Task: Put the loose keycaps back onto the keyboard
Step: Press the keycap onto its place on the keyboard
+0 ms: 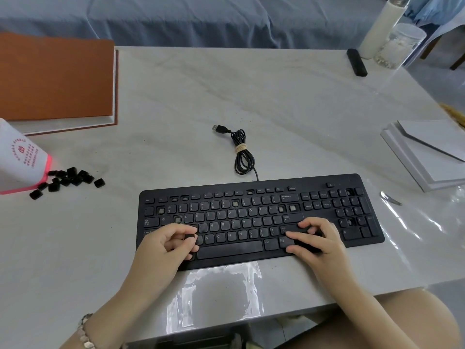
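A black keyboard (259, 215) lies at the near middle of the table, with several bare key sockets showing in its upper rows and number pad. My left hand (167, 244) hovers over the keyboard's lower left keys and pinches a black keycap (190, 236) between thumb and fingertips. My right hand (315, 239) rests on the lower right of the main key block, its fingers bent and pressing down near the shift key. A heap of several loose black keycaps (66, 181) sits on the table far to the left.
A white paper bag (17, 159) lies beside the keycap heap. The keyboard's coiled USB cable (241, 152) is behind it. An orange-covered box (56, 79) is back left. White boards (427, 152) and a metal tool (390, 198) are right; a bottle (382, 26), jar and black stick back right.
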Demonstrator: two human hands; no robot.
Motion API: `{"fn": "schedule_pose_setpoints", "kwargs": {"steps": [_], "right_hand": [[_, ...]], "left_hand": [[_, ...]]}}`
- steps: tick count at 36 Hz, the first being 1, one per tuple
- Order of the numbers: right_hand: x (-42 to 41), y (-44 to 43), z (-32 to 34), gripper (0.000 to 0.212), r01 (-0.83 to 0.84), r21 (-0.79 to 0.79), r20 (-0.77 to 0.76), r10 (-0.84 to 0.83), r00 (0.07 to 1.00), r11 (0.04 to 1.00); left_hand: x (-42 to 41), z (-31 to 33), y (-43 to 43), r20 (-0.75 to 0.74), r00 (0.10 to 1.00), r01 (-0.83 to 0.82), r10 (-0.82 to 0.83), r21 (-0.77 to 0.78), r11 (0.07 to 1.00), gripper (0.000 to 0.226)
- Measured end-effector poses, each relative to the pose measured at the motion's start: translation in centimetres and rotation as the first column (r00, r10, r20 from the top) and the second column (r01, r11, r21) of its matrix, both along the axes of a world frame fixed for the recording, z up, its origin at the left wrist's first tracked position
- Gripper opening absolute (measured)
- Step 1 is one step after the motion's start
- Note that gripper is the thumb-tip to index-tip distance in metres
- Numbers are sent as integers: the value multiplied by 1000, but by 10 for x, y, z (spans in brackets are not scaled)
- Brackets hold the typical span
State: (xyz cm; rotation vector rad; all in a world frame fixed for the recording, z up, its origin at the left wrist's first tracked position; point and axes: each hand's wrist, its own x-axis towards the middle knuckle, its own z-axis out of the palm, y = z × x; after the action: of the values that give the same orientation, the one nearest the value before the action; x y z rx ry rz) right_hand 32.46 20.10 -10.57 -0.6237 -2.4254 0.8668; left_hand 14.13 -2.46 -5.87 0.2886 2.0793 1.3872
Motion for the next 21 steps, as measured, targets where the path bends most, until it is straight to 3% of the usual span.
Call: {"fn": "schedule_pose_setpoints", "kwargs": {"steps": [8,13,21], "right_hand": [[5,0,1,24,-21,134,33,17,999,991],[3,-2,10,26,-102,361,82,77,994,927],[2,3,21,23,-234,355,142,195,970,905]], "left_hand": [[0,0,1,3,1000,-4,4,13,1000,23],[0,1,0,-1,1000,4,-4,10,1000,23],[-1,2,0,-5,1000,5,-5,17,1000,23]]}}
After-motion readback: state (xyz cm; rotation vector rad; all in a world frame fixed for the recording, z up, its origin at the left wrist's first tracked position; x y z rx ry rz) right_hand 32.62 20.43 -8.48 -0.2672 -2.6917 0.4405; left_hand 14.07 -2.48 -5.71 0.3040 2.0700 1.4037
